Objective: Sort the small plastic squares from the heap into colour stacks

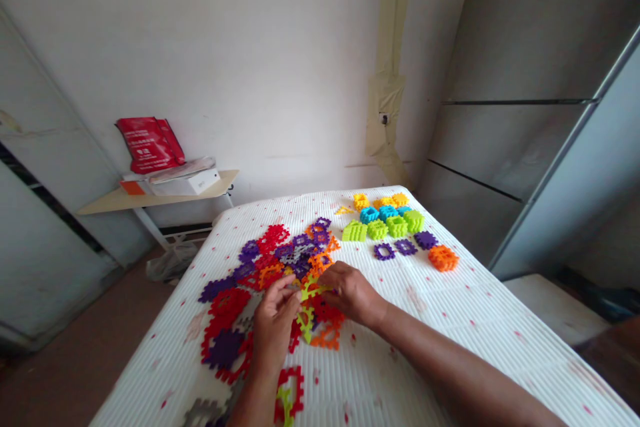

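Fingers (283, 283) of left hand (273, 313) and right hand (353, 292) gripped a lime-green piece (310, 290) between them | loose red, purple and orange pieces (225, 348) lay below and leftward | green, blue and yellow stacks (377, 229) stood farther right on white cloth (430, 353).

Red bag (147, 143), white box (195, 182) on side table (107, 203), wall socket (384, 119), refrigerator (500, 147)

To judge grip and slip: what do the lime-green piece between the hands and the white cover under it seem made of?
Lime-green piece: probably plastic, fairly matte; even, bright colour and notched edges. White cover: likely fabric, matte; parallel ribs, no glare.
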`<state>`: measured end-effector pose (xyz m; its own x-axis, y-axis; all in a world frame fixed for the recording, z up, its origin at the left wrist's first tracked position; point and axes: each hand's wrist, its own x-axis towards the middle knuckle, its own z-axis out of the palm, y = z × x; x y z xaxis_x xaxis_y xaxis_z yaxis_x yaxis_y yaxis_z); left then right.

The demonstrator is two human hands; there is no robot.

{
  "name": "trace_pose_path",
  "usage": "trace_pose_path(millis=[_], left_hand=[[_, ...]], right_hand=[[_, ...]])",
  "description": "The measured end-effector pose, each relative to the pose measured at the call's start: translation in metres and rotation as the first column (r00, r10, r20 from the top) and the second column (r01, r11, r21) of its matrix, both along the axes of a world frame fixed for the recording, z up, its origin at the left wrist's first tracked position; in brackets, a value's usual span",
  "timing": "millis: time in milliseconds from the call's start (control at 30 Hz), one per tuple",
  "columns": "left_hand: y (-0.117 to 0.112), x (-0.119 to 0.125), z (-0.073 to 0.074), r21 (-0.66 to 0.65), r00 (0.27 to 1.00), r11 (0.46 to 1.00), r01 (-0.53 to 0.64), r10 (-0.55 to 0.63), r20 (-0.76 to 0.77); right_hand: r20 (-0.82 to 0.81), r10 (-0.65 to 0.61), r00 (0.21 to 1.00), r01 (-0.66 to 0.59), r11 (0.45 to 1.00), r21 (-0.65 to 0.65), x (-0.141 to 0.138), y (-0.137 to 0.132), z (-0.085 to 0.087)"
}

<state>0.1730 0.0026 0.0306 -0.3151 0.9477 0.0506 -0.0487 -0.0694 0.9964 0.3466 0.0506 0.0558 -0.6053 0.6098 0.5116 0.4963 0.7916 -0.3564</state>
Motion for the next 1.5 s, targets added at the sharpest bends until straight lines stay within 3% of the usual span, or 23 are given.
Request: trace_pose_path(millis=[267,367,433,533,667,1000,1500], left_hand=[[0.000,0.005,0.000,-0.020,0.999,0.999,0.037,-0.037,0.014],[0.000,0.007,0.003,-0.030,0.999,1.000,0.009,-0.007,0.036],[0.000,0.006,0.003,-0.021,0.998,0.999,-0.033,0.034,0.054],[0.001,0.002,0.002,0.003,0.996,0.998,-0.066,0.066,0.055],[0.001,-0.001,0.001,0.005,0.997,0.997,-0.071,0.071,0.024],[0.000,-0.001,0.000,-0.002,0.997,0.997,-0.082,0.082,0.000],[0.000,-0.001,0.002,0.014,0.997,0.997,-0.077,0.076,0.034]], right_hand=[[-0.002,0.021,1.000,-0.021,1.000,0.003,0.006,0.004,0.007],[-0.068,0.022,0.997,-0.022,1.000,-0.001,0.014,0.018,0.006],[-0.113,-0.056,0.992,0.056,0.998,-0.001,0.027,0.038,0.008],[-0.100,-0.311,0.945,0.312,0.950,-0.008,0.052,0.077,0.014],[0.129,-0.509,0.851,0.518,0.854,-0.045,0.074,0.118,0.023],[0.312,-0.508,0.802,0.550,0.833,-0.057,0.075,0.142,0.020],[0.390,-0.528,0.754,0.580,0.815,-0.019,0.071,0.147,0.015]])
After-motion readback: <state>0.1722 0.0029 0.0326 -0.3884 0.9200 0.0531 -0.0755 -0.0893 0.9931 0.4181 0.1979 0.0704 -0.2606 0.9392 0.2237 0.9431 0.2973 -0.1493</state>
